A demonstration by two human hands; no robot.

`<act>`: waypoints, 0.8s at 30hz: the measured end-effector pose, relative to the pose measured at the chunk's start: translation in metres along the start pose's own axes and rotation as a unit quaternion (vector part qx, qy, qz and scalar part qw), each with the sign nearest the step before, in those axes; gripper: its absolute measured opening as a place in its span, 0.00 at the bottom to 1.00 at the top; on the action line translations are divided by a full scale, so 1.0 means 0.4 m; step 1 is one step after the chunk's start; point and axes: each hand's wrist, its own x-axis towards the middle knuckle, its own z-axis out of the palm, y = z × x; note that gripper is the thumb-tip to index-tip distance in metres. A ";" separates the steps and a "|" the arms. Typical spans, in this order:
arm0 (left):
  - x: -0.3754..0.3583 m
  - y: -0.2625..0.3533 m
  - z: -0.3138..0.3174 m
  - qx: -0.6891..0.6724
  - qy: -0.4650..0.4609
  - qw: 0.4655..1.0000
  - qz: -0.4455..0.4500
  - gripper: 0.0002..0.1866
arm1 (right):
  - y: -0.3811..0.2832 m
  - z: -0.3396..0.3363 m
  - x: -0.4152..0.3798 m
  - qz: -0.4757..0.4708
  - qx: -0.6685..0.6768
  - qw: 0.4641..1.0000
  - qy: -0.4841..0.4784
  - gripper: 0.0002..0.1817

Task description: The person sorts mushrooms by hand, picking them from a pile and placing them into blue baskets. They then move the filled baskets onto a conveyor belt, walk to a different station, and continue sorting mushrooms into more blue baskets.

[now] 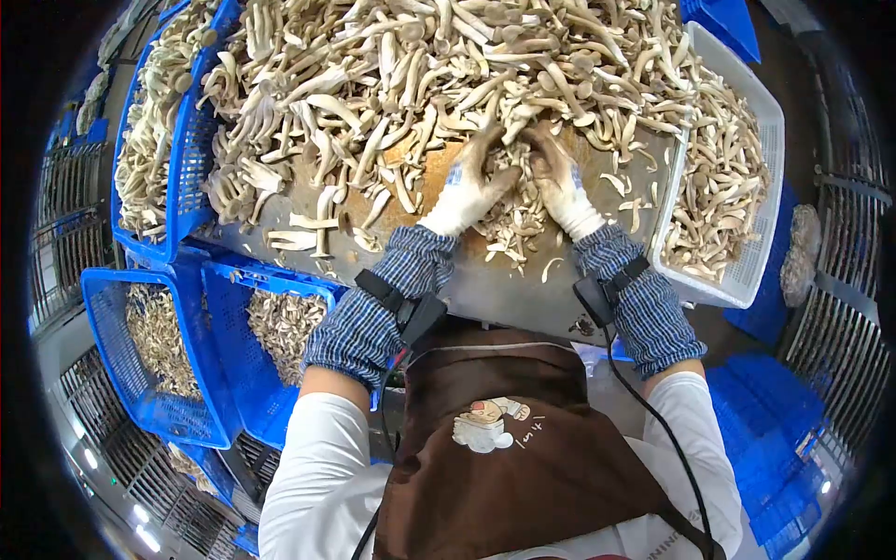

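Observation:
A large heap of pale, long-stemmed mushrooms (401,75) covers the far part of the metal table (579,303). Both my hands wear white gloves with darkened fingers, and they face each other at the heap's near edge. My left hand (478,182) has its fingers curled inward and its thumb towards the middle. Opposite it, my right hand (557,177) curves in the same way, fingertips forward. Between them the two hands cup a bunch of small mushroom pieces (523,201), some of which trail down towards me. The fingertips are partly hidden among the mushrooms.
At the right stands a white crate (767,187) of mushrooms. A blue crate (191,140) with mushrooms stands at the left; below it, two blue baskets (219,373) hold smaller pieces. Loose mushrooms (313,224) lie left of my hands. Blue crates (765,429) sit lower right.

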 end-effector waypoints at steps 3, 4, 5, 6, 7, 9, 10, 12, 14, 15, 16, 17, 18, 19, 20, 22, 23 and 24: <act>0.038 0.027 -0.012 -0.043 -0.001 0.995 -0.088 0.32 | 0.023 0.033 -0.009 0.028 -0.009 0.999 -0.020 0.27; 0.049 0.031 -0.018 -0.075 0.010 0.991 -0.108 0.30 | 0.016 0.037 -0.006 0.032 0.025 0.999 -0.011 0.27; 0.063 0.025 -0.018 -0.135 0.035 0.984 -0.107 0.26 | 0.005 0.031 -0.009 0.029 0.021 0.999 -0.012 0.27; 0.064 0.027 -0.018 -0.165 0.048 0.976 -0.136 0.22 | -0.008 0.021 -0.018 0.033 0.019 0.998 -0.040 0.26; 0.074 0.023 -0.021 -0.128 0.047 0.982 -0.132 0.21 | -0.021 0.014 -0.024 0.039 0.017 0.997 -0.066 0.26; 0.100 -0.005 -0.016 -0.059 0.068 0.990 -0.112 0.18 | -0.014 0.011 -0.028 0.067 0.046 0.994 -0.080 0.25; 0.108 0.013 -0.025 -0.074 0.067 0.989 -0.109 0.18 | -0.029 0.010 -0.022 0.093 0.078 0.988 -0.093 0.24; 0.082 0.049 -0.048 -0.104 0.004 0.988 -0.117 0.18 | -0.061 -0.004 -0.016 0.135 0.153 0.975 -0.086 0.22; 0.027 0.033 -0.075 -0.067 -0.111 0.990 -0.052 0.18 | -0.092 -0.031 -0.027 0.125 0.117 0.980 -0.106 0.20; -0.003 0.046 -0.094 -0.047 -0.134 0.989 -0.049 0.18 | -0.098 -0.040 -0.041 0.111 0.121 0.981 -0.100 0.20; -0.028 0.054 -0.109 -0.027 -0.157 0.986 -0.049 0.19 | -0.087 -0.035 -0.060 0.087 0.113 0.988 -0.052 0.21; -0.057 0.051 -0.113 -0.004 -0.128 0.992 0.000 0.20 | -0.078 -0.036 -0.066 0.068 0.023 0.996 -0.052 0.23; -0.074 0.034 -0.112 0.019 -0.098 0.994 0.052 0.23 | -0.067 -0.037 -0.065 0.047 -0.069 0.995 -0.050 0.24; -0.082 -0.013 -0.102 0.043 -0.076 0.993 0.083 0.30 | -0.047 -0.021 -0.069 0.027 -0.119 0.991 -0.046 0.25; -0.090 -0.020 -0.095 0.043 -0.078 0.993 0.083 0.30 | -0.049 -0.003 -0.070 0.008 -0.169 0.985 -0.044 0.26; -0.105 -0.029 -0.073 0.187 -0.049 0.968 0.161 0.31 | -0.058 0.021 -0.090 -0.017 -0.217 0.972 -0.084 0.30; -0.117 -0.022 -0.058 0.171 -0.048 0.969 0.170 0.33 | -0.067 0.027 -0.108 -0.001 -0.184 0.980 -0.080 0.30; -0.138 -0.015 -0.048 0.177 -0.053 0.972 0.142 0.33 | -0.078 0.028 -0.128 0.013 -0.151 0.985 -0.077 0.30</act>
